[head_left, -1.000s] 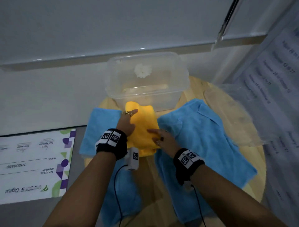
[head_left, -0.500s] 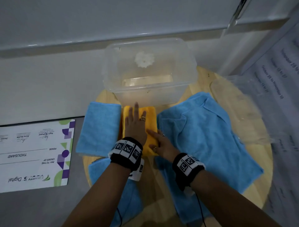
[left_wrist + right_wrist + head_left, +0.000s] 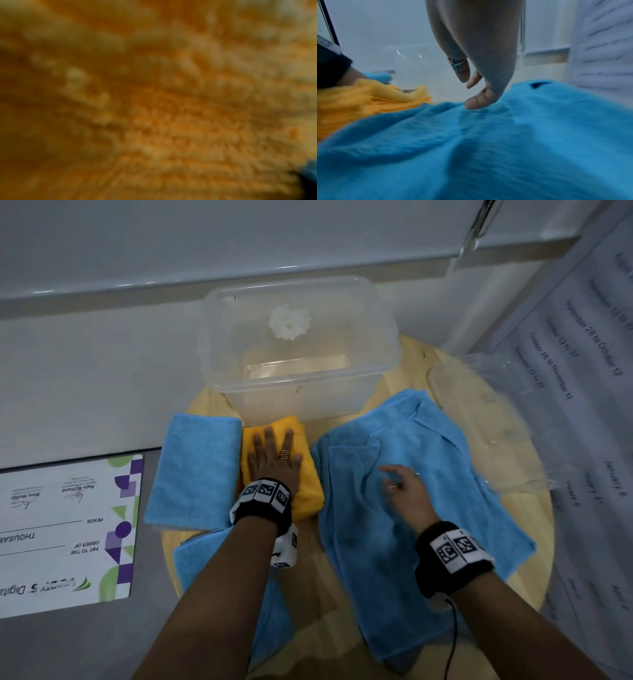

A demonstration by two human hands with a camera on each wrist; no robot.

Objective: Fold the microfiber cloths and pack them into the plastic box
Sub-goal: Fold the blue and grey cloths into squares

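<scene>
A folded yellow cloth (image 3: pixel 310 481) lies on the round wooden table (image 3: pixel 534 508) just in front of the clear plastic box (image 3: pixel 298 354). My left hand (image 3: pixel 274 455) presses flat on it with straight fingers; the left wrist view shows only blurred yellow cloth (image 3: pixel 154 108). My right hand (image 3: pixel 402 486) hovers with loosely spread fingers just over a large unfolded blue cloth (image 3: pixel 411 501), (image 3: pixel 488 148), and holds nothing. A folded blue cloth (image 3: pixel 195 470) lies left of the yellow one. Another blue cloth (image 3: pixel 212 570) lies under my left forearm.
The box holds a small white object (image 3: pixel 289 321). A clear plastic bag (image 3: pixel 486 419) lies at the table's right edge. A printed board (image 3: pixel 61 529) lies on the floor to the left, and a sheet with dates (image 3: pixel 582 371) hangs on the right.
My right hand has left the yellow cloth and moved right over the big blue cloth. My left hand stays flat on the yellow cloth, which is now folded narrower.
</scene>
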